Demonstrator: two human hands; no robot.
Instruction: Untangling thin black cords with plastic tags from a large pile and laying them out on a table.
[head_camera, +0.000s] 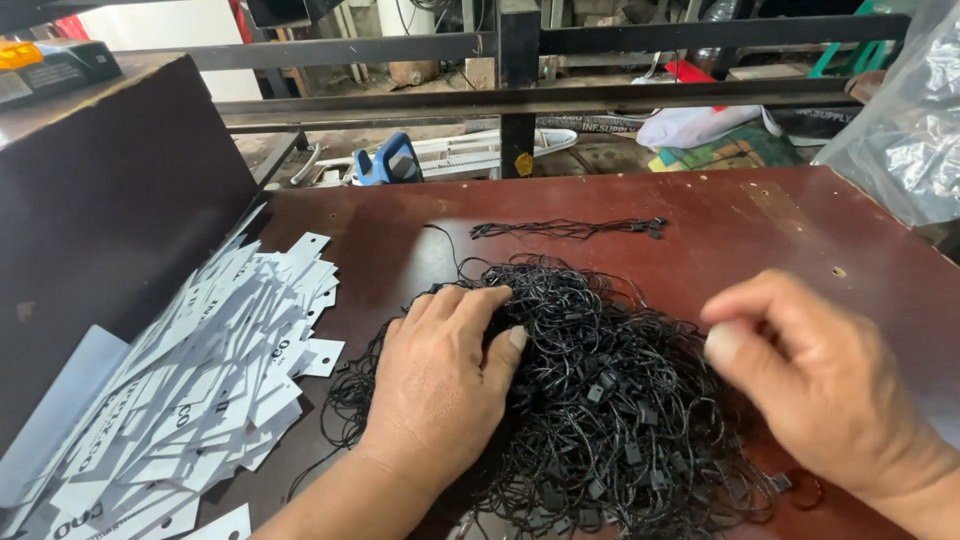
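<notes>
Leftward of the tangled heap of black tag strings on our reddish-brown table lies a spread of white paper hang tags, each punched with a hole; our left hand presses loosely into the heap; our right hand hovers at its right edge, fingertips pinched, grip uncertain; a small string bundle lies beyond.

Dark red table carries tangled black strings and white tags.
</notes>
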